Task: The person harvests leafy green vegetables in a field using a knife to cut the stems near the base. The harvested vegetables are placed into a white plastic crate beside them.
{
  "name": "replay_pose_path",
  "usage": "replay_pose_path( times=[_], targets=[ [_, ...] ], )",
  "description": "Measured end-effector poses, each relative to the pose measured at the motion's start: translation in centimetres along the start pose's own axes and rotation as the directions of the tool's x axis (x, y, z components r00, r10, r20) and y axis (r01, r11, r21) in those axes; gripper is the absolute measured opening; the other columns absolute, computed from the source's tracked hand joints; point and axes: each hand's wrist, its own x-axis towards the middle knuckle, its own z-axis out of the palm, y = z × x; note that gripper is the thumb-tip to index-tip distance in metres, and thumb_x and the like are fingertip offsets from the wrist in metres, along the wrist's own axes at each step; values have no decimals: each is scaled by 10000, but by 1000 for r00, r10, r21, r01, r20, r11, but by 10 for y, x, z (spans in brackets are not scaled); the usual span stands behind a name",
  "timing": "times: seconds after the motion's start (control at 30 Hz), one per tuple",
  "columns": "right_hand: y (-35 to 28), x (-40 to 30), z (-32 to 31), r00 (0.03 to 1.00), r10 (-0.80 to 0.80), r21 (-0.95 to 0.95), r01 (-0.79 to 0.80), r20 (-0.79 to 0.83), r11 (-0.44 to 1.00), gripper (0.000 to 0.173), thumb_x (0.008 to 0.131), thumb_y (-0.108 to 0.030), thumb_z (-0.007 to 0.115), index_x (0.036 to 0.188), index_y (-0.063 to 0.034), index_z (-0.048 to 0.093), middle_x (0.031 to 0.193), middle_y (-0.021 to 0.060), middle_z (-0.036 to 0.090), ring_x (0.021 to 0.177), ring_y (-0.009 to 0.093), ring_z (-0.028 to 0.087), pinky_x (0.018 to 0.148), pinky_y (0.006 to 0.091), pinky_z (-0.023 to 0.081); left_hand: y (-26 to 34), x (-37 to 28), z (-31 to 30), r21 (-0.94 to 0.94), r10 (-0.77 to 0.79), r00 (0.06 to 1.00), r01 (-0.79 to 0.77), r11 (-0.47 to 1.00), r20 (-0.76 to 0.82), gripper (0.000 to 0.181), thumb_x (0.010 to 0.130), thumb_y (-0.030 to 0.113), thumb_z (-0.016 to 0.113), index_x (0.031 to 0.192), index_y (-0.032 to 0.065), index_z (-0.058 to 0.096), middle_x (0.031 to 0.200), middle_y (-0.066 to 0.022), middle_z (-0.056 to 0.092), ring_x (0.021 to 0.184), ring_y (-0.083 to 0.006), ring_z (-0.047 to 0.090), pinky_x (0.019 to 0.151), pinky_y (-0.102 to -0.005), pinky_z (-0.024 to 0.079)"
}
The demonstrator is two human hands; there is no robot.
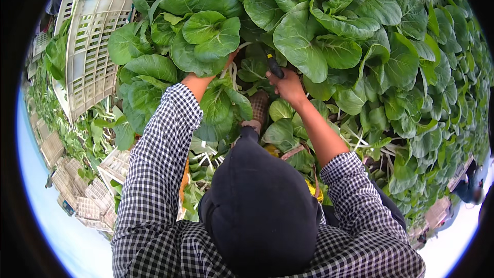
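Note:
Leafy green plants with broad leaves and pale stalks fill the ground before me. My right hand (287, 85) is closed around the dark handle of a tool (274, 66) with a yellow band; its far end is lost among shaded leaves. My left hand (230, 61) reaches under a leafy green head (211, 36), whose leaves cover most of the fingers, so its grip cannot be made out. Pale stalks (233, 73) show between the two hands. A smaller leafy plant (220, 104) lies just below the left wrist.
A white slatted plastic crate (92, 46) stands tilted at the upper left, with another crate (115, 164) below it. More crates (77, 181) lie farther off at the left. My shoe (259, 104) is between the plants. Dense greens (417, 65) spread to the right; people are at the far right edge.

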Motion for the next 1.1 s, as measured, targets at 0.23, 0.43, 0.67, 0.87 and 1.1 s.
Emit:
replay_pose_path(
  times=[0.23, 0.43, 0.67, 0.87, 1.1],
  targets=[
    [24, -39, -13, 994, 102, 35, -101, -29, 994, 277, 951, -292, 704, 970, -35, 604, 747, 4, 609, 551, 85, 524, 499, 263, 411, -94, 25, -106, -534, 560, 556, 815, -223, 615, 553, 931, 452, 655, 1227, 10, 502, 993, -254, 705, 900, -359, 724, 727, -453, 581],
    [10, -60, -5, 995, 104, 25, -104, -3, 994, 314, 943, -301, 720, 1014, -15, 615, 731, -1, 594, 553, 89, 501, 512, 271, 402, -107, -31, -157, -707, 328, 712, 689, -160, 621, 354, 821, 179, 711, 1142, 114, 575, 1208, -105, 563, 1058, -275, 623, 653, -389, 584],
    [-15, -59, -6, 994, -42, -323, 73, 101, 944, 468, 909, -439, 690, 1126, -25, 681, 870, 200, 708, 849, 393, 676, 796, 455, 509, -105, -44, -168, -658, 207, 658, 749, -80, 724, 307, 859, 97, 617, 1154, 181, 622, 1437, -187, 465, 1203, -371, 522, 767, -438, 554],
    [-41, 22, 23, 931, -93, -652, 316, 352, 690, 514, 858, -536, 704, 960, -33, 715, 897, 209, 715, 873, 393, 685, 802, 471, 523, -73, -67, -175, -682, 388, 602, 724, 103, 698, 260, 912, 165, 565, 1159, 219, 624, 1420, -273, 487, 1179, -380, 538, 771, -439, 508],
    [-45, 77, 45, 885, -18, -758, 408, 465, 509, 514, 815, -506, 749, 1007, -29, 739, 1014, 200, 724, 957, 368, 694, 854, 466, 526, -65, -65, -184, -679, 348, 616, 729, 88, 707, 279, 900, 176, 573, 1173, 201, 624, 1473, -265, 455, 1219, -363, 516, 806, -413, 479]
  ],
)
